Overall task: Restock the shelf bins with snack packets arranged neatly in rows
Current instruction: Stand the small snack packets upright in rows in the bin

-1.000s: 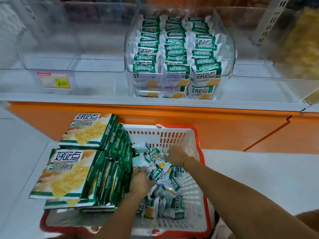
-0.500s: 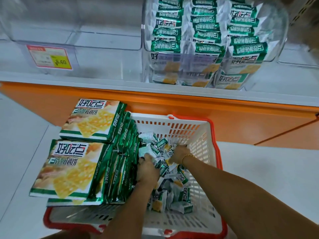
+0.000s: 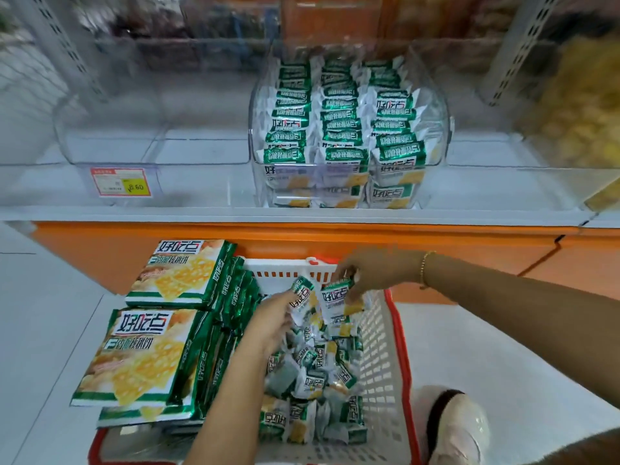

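Left hand [image 3: 273, 318] low over basket [image 3: 401, 347], forearm angled in, fingers pinching small packet [image 3: 302, 292]. Right hand [image 3: 377, 271] palm-down, gripping second packet [image 3: 339, 298] above heap. Shelf bin [image 3: 437, 135] holds packet rows.

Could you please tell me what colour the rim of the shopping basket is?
The basket rim is red, shown best in the head view.

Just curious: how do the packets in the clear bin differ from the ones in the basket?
Bin packets stand in three neat rows; basket packets lie jumbled. Bin packets are untouched; the left hand and right hand each grip a basket packet. Both wear green-and-white wrappers.
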Demonstrator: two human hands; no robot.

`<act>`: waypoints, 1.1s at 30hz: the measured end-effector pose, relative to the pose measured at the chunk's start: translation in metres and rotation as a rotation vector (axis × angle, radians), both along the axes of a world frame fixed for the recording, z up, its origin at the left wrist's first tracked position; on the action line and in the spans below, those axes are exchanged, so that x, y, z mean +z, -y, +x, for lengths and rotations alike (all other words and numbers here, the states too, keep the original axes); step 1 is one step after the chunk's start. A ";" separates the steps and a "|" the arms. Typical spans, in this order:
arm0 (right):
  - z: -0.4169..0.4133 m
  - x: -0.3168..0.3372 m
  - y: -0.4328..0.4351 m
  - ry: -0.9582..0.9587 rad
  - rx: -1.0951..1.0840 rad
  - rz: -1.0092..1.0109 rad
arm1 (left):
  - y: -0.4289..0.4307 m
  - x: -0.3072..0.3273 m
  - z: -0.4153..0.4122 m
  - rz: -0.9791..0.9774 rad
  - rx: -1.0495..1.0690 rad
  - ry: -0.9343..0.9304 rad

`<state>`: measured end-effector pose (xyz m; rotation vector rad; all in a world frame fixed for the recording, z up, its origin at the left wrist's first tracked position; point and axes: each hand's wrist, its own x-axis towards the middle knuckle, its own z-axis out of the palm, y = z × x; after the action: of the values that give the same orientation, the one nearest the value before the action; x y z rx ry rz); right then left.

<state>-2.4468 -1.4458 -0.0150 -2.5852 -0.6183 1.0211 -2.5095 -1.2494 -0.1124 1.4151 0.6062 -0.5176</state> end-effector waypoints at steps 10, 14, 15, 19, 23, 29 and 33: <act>-0.035 0.115 0.072 0.237 0.011 0.158 | 0.067 0.109 -0.006 0.090 -0.288 0.419; -0.048 0.144 0.097 0.332 -0.082 0.242 | 0.092 0.145 -0.013 0.118 -0.418 0.598; -0.051 0.149 0.102 0.336 -0.108 0.283 | 0.098 0.154 -0.014 0.112 -0.476 0.637; -0.054 0.161 0.122 0.357 -0.198 0.421 | 0.127 0.183 -0.011 0.156 -0.517 0.846; -0.039 0.175 0.155 0.315 -0.333 0.522 | 0.150 0.210 0.010 0.138 -0.476 0.935; -0.013 0.198 0.194 0.181 -0.329 0.627 | 0.182 0.250 0.054 0.416 -0.531 1.152; 0.015 0.203 0.201 0.271 -0.361 0.576 | 0.190 0.260 0.085 0.524 -0.597 1.180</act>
<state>-2.4314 -1.6467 0.1881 -2.2075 -0.4035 0.3147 -2.4240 -1.4392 0.1479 2.0839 -0.7037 0.1077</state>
